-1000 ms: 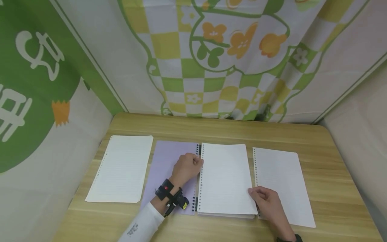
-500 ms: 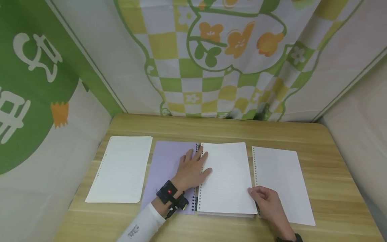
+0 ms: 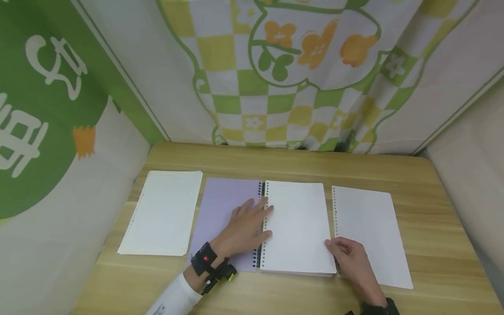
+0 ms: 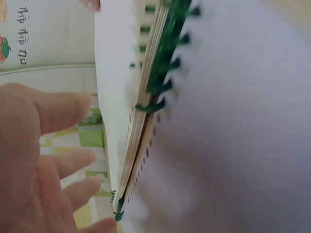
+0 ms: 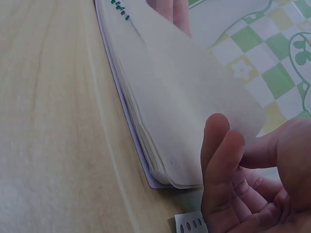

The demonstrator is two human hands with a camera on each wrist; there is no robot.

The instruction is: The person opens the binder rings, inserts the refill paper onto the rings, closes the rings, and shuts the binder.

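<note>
A ring-bound notebook lies spread on the table, its purple cover [image 3: 220, 197] folded out to the left and its stack of white lined pages [image 3: 297, 227] on the right. My left hand [image 3: 238, 232] lies over the cover with fingers spread and straight, fingertips at the punched edge of the pages. Green binder rings [image 4: 167, 63] show along the spine in the left wrist view, standing through part of it. At the lower right corner of the stack, my right hand [image 3: 352, 258] pinches the edge of the top page [image 5: 184, 97] between thumb and fingers, lifting it slightly.
Loose punched sheets [image 3: 161, 214] lie left of the notebook. Another punched sheet [image 3: 366, 227] lies to its right, partly under my right hand. The wooden table [image 3: 244, 293] meets a checkered curtain [image 3: 283, 109] at the back.
My left hand, curled at the spine a second ago, has spread its fingers over the binding, then slid slightly toward me. My right hand keeps its pinch at the page corner.
</note>
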